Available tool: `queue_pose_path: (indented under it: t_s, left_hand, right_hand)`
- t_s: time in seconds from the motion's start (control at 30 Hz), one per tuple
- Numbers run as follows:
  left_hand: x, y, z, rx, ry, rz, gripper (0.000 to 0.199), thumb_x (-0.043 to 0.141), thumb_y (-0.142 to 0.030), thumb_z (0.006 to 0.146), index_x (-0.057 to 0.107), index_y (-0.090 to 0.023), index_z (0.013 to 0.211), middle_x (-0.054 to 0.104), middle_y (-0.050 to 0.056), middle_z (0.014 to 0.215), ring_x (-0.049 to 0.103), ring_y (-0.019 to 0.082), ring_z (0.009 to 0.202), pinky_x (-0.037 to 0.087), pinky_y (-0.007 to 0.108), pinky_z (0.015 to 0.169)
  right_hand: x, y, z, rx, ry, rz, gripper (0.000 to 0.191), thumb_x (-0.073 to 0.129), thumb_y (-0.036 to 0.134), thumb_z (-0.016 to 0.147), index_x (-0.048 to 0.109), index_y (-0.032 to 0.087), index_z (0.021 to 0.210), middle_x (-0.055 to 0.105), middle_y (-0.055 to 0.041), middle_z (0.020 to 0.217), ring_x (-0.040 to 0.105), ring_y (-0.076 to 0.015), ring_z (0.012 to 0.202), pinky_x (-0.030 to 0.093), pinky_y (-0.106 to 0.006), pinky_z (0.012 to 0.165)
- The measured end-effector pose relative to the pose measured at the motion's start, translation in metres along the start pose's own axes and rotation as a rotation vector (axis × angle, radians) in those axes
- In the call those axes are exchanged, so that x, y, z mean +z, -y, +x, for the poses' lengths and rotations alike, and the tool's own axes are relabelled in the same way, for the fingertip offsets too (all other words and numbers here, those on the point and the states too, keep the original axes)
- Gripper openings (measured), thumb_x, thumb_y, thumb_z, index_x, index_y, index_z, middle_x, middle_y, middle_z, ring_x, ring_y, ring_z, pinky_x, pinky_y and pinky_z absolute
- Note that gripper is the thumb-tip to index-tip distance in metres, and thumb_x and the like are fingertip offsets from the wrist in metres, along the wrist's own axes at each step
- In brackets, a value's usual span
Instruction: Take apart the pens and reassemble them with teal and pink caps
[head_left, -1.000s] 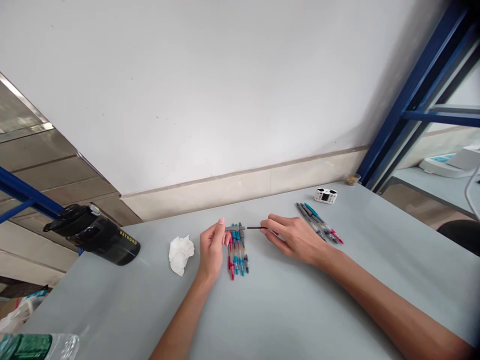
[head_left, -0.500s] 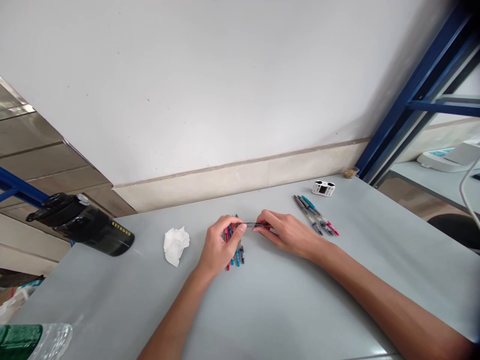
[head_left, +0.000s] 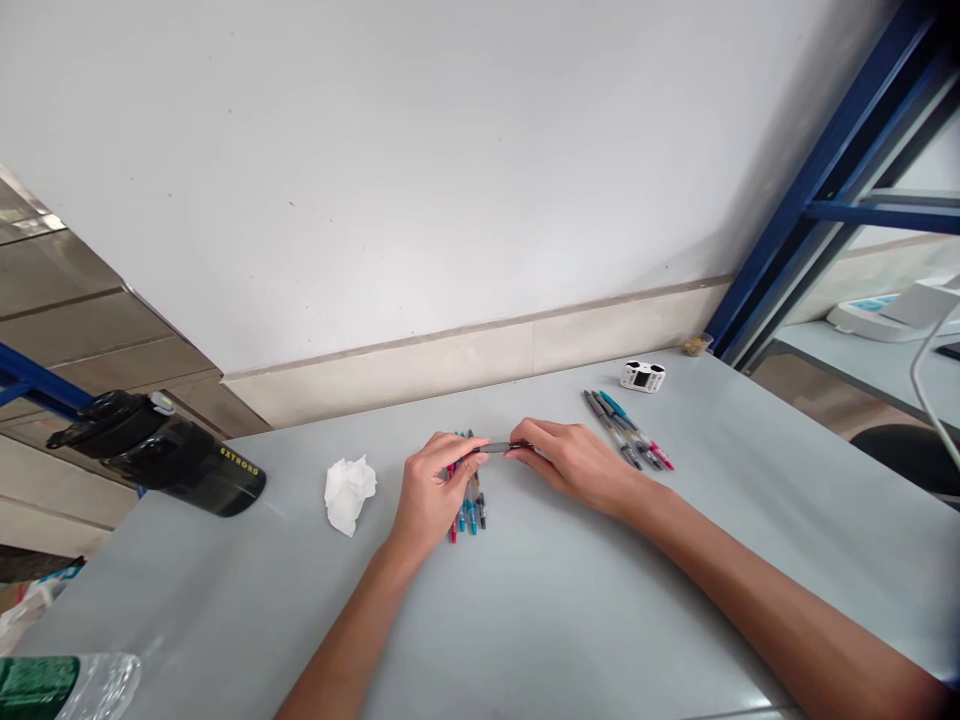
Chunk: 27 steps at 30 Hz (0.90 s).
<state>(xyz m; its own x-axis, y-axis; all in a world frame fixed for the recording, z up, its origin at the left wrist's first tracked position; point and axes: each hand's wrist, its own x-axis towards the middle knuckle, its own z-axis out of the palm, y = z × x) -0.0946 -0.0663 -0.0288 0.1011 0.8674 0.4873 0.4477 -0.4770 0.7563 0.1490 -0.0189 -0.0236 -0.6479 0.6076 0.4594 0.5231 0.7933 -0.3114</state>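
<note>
My left hand (head_left: 435,485) and my right hand (head_left: 566,458) pinch the two ends of a dark, slim pen (head_left: 496,448), held level above the table. Its grey middle shows between my fingertips; both ends are covered. Under and beside my left hand lies a group of pens (head_left: 471,515) with red, blue and black ends, partly hidden by the fingers. To the right of my right hand, a second group of pens (head_left: 622,430) lies side by side, in grey, teal and red.
A crumpled white tissue (head_left: 349,495) lies left of my left hand. Farther left is a black bottle (head_left: 180,455); a green-labelled clear bottle (head_left: 67,688) shows at the lower left corner. A small white device (head_left: 643,376) and a little tub (head_left: 696,345) stand near the wall.
Slightly more of the pen's grey middle shows between my fingers, and my left hand sits a little farther left. The pen groups lie as before; the view has shifted slightly.
</note>
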Motion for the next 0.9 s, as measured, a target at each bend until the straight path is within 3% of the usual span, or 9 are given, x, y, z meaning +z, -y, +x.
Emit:
queue_pose_path:
  t_s: [0.33,0.47,0.6,0.7,0.9]
  left_hand:
    - [0.0000,-0.0002,-0.0007,-0.001,-0.012,0.015,0.020,0.070,-0.031,0.104,0.085,-0.030,0.117,0.076,0.005,0.094,0.067,0.022,0.087,0.054,0.035,0.080]
    - [-0.0004,-0.0010,-0.0008,-0.003,-0.015,0.023,0.020,0.070,-0.031,0.105,0.086,-0.030,0.116,0.076,0.006,0.095,0.067,0.022,0.088,0.054,0.036,0.081]
    - [-0.0005,-0.0001,-0.0004,0.002,-0.021,0.024,0.019,0.070,-0.030,0.104,0.085,-0.029,0.116,0.075,0.006,0.093,0.067,0.022,0.087,0.054,0.035,0.080]
    - [0.0003,0.0008,-0.0005,0.004,-0.023,0.019,0.019,0.070,-0.029,0.104,0.085,-0.029,0.116,0.076,0.005,0.096,0.067,0.022,0.088,0.054,0.035,0.081]
    - [0.0022,0.0026,-0.0014,0.018,-0.039,0.016,0.018,0.072,-0.028,0.104,0.084,-0.029,0.117,0.076,0.004,0.096,0.067,0.020,0.089,0.054,0.034,0.083]
  right_hand:
    - [0.0006,-0.0032,0.0000,-0.010,0.027,-0.024,0.034,0.033,0.039,0.120,0.063,0.023,0.112,0.067,-0.0044,0.093,0.058,-0.0174,0.067,0.035,-0.031,0.061]
    - [0.0008,-0.0023,0.0003,0.001,0.013,-0.008,0.031,0.038,0.043,0.119,0.061,0.023,0.122,0.070,-0.0054,0.098,0.062,-0.0185,0.071,0.038,-0.031,0.063]
    - [0.0006,-0.0021,0.0004,-0.022,0.032,-0.041,0.034,0.033,0.037,0.120,0.064,0.023,0.118,0.068,-0.0050,0.095,0.059,-0.0176,0.067,0.036,-0.031,0.062]
    - [0.0016,-0.0028,0.0000,-0.005,0.019,-0.025,0.031,0.036,0.039,0.119,0.061,0.023,0.130,0.070,-0.0064,0.101,0.063,-0.0195,0.074,0.038,-0.032,0.064]
    - [0.0017,-0.0033,0.0001,0.002,0.053,-0.054,0.034,0.032,0.038,0.120,0.063,0.024,0.119,0.065,-0.0051,0.096,0.058,-0.0185,0.068,0.036,-0.032,0.062]
